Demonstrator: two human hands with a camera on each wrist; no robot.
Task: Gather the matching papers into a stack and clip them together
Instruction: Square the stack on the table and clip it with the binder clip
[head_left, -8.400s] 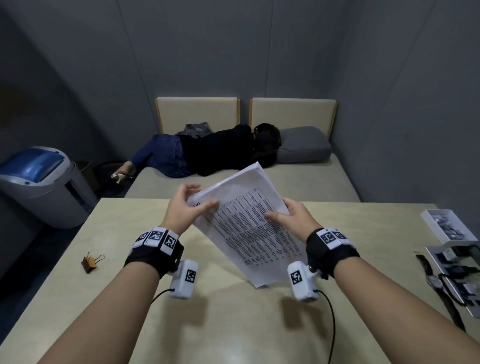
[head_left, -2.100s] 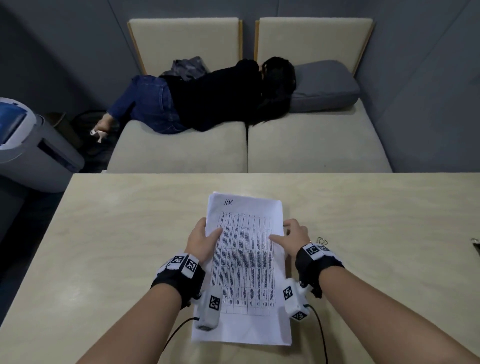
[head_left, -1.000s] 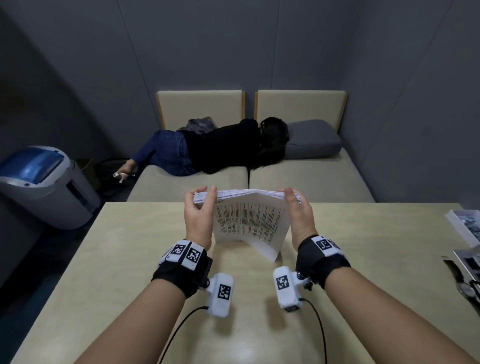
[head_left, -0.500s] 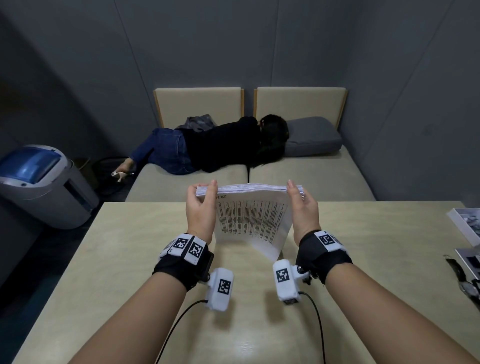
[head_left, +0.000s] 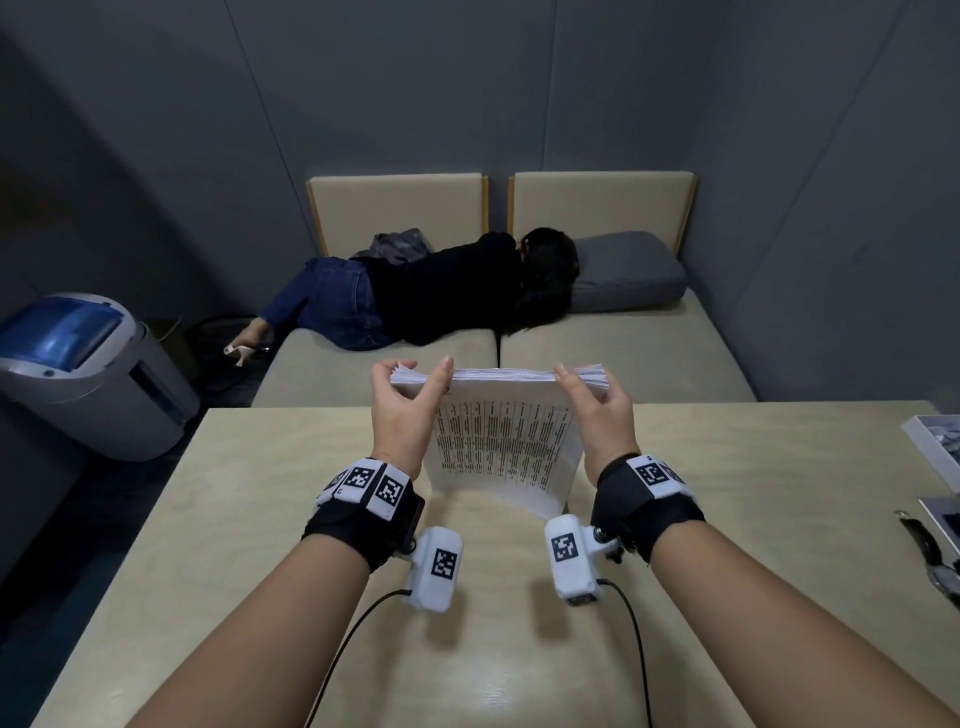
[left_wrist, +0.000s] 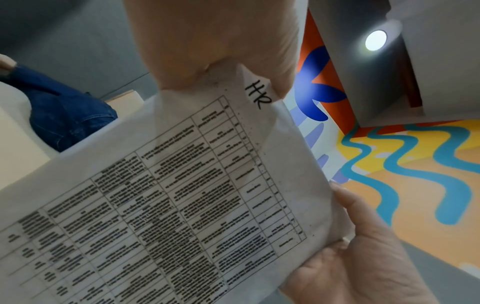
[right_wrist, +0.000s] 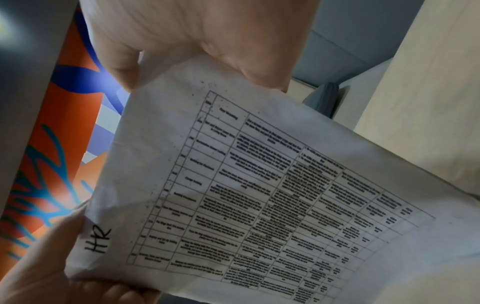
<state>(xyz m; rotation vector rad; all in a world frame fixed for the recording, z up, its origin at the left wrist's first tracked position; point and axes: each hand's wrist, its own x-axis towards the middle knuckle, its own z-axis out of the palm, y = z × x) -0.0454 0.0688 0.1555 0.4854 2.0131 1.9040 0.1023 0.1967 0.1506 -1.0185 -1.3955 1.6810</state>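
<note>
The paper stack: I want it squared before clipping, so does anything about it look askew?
Yes. The paper stack stands on edge between the left hand and right hand, but its top edge is fanned at both corners, and its bottom edge hangs tilted above the table.

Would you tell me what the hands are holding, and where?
Both hands, left and right, hold the paper stack by its two upper corners.

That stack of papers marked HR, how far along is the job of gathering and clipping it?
Gathering looks done: the stack of papers is held together, upright above the table. In hand: the left hand and right hand grip its two sides, apparently squaring the edges. Left: clipping. No clip is on the stack, and none is visible in these views.
</note>
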